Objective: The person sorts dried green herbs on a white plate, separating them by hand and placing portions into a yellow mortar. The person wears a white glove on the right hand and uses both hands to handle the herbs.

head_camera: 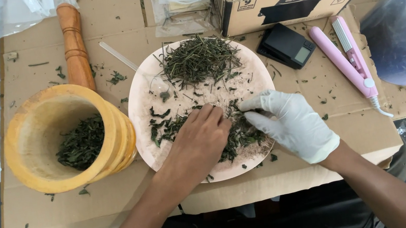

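While hands [238, 130] sort, stems [198, 59] lie crisscrossed.

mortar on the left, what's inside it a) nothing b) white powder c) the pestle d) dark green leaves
d: the mortar holds a small heap of dark green leaves, while the pestle lies outside, behind it on the cardboard.

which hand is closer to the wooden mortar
Left. The bare left hand is on the plate just right of the mortar; the gloved right hand is farther right, at the plate's far side.
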